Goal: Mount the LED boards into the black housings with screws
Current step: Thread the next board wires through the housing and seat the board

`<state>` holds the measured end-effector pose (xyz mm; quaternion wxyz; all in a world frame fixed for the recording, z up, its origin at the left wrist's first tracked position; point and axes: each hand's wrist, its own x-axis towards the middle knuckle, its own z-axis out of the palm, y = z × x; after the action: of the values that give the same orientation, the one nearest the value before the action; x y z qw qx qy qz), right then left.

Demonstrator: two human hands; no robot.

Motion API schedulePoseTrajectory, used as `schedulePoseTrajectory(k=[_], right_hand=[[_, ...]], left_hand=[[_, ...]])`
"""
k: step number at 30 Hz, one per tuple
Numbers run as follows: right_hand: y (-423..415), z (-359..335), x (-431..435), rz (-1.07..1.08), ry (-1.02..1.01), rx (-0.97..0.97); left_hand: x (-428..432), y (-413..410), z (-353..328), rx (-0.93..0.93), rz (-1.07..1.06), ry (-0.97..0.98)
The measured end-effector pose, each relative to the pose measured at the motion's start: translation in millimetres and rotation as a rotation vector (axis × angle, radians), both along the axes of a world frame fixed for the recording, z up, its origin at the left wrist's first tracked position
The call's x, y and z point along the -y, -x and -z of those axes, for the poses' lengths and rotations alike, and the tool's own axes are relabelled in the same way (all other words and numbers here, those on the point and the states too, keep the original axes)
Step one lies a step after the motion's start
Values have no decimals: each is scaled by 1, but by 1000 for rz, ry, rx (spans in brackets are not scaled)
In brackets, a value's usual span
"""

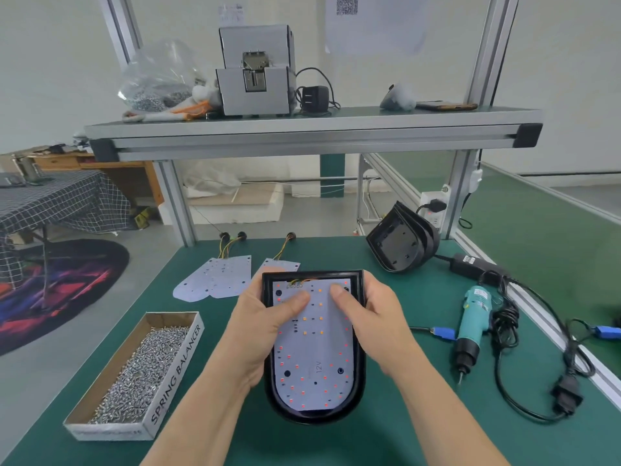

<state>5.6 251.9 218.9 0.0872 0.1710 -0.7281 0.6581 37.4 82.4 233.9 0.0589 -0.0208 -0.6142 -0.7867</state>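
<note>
In the lower middle of the frame a black housing [314, 418] lies on the green table [403, 425]. A white LED board [312, 358] sits inside it, with its wires at the upper end. The left hand [265, 334] grips the housing's left edge, fingers hidden under the rim, thumb pressed flat on the board's upper left part. The right hand [373, 324] clasps the right edge, fingers curled round the upper right corner, thumb on the board's upper right part. At lower left an open cardboard box [179, 361] holds a heap of screws [141, 371]. Just above the housing and to its left, spare LED boards [218, 277] lie flat, their wires running toward the top of the frame. Right of centre a stack of empty housings [400, 247] stands tilted on its edge. Below it, at the right, a teal electric screwdriver [472, 324] lies on the table, well apart from both hands
</note>
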Motion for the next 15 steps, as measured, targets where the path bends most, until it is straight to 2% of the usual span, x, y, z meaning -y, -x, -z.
schedulePoseTrajectory(k=[2,4,6,7,8,10,12,13,15], right_hand=[[0,2,-6,-52,-59,-56],[2,3,-17,-231,-48,-54],[6,4,-28,-398,205,99],[10,6,-33,-415,296,159],[13,9,-36,-403,300,165],[14,13,-30,-337,-5,68],[12,14,-16,-386,-288,-25],[12,15,-11,-413,-337,-60],[13,13,-6,-399,-286,-29]], left_hand=[[6,1,-1,-23,29,50],[16,2,-3,-52,95,105],[27,4,-3,-76,193,84],[32,5,-2,-79,235,56],[34,7,-1,-78,268,32],[34,9,2,-95,329,24],[32,11,4,-107,412,26],[31,12,6,-98,459,14],[34,14,11,-78,521,-13]])
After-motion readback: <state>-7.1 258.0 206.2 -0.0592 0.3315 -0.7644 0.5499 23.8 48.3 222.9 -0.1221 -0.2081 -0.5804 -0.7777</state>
